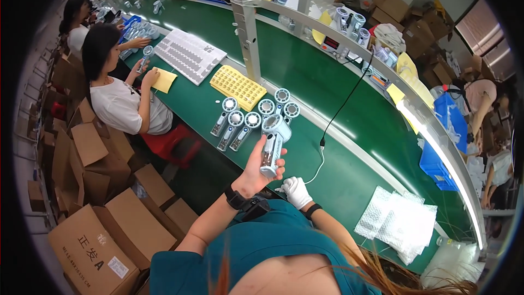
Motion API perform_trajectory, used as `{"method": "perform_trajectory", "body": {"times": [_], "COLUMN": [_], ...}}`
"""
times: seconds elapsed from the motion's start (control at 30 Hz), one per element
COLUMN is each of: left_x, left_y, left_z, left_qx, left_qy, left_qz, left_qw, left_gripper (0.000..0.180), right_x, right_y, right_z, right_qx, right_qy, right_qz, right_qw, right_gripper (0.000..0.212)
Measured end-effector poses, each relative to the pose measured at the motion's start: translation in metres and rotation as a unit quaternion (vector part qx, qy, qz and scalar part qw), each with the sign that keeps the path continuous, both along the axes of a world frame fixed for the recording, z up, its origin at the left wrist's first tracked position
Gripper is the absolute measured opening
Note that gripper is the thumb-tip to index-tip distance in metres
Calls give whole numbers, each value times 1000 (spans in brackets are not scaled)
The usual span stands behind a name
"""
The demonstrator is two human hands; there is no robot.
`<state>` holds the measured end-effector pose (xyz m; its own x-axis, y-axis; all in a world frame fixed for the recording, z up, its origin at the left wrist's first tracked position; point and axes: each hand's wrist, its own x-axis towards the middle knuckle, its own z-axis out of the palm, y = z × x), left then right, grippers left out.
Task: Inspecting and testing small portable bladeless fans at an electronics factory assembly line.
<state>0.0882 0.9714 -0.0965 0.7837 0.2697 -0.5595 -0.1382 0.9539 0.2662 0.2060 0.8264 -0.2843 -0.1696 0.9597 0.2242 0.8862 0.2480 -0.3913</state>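
My left hand [255, 167] is wrapped round the handle of a light-blue handheld fan [271, 147], holding it upright above the bench edge. The handle's dark inner parts show on the side facing me. My right hand [297, 192], in a white glove, is closed on the end of a white cable [321, 167], close below the fan. That cable runs up to a black connector [322, 142] on a hanging black cord. Just beyond the held fan lie several similar fans [234, 118] with round heads, some with their handles' insides showing.
A yellow tray sheet [238, 87] and a white sheet [190, 56] lie further along the green bench [338, 197]. Bubble-wrap bags [396, 221] are at the right. A metal post [244, 27] rises behind the fans. Co-workers [117, 85] sit at the left, beside open cardboard boxes [103, 240].
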Motion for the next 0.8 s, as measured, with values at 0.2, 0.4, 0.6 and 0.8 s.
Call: {"method": "perform_trajectory", "body": {"times": [0.2, 0.4, 0.6, 0.8], "left_x": [-4, 20, 48, 63], "left_y": [3, 13, 6, 5], "left_z": [1, 0, -11, -4], "left_qx": [10, -9, 1, 3], "left_qy": [11, 31, 8, 0], "left_qz": [25, 101, 93, 71], "left_qw": [1000, 994, 996, 997], "left_gripper": [58, 51, 49, 49], "right_x": [-3, 2, -18, -17], "right_y": [19, 39, 47, 45], "right_z": [18, 181, 212, 216], "right_qx": [-70, -110, -46, -45], "right_qy": [263, 615, 378, 442], "right_qz": [-172, -233, -308, -355], "right_qw": [947, 745, 872, 823], "right_gripper": [23, 20, 17, 21]}}
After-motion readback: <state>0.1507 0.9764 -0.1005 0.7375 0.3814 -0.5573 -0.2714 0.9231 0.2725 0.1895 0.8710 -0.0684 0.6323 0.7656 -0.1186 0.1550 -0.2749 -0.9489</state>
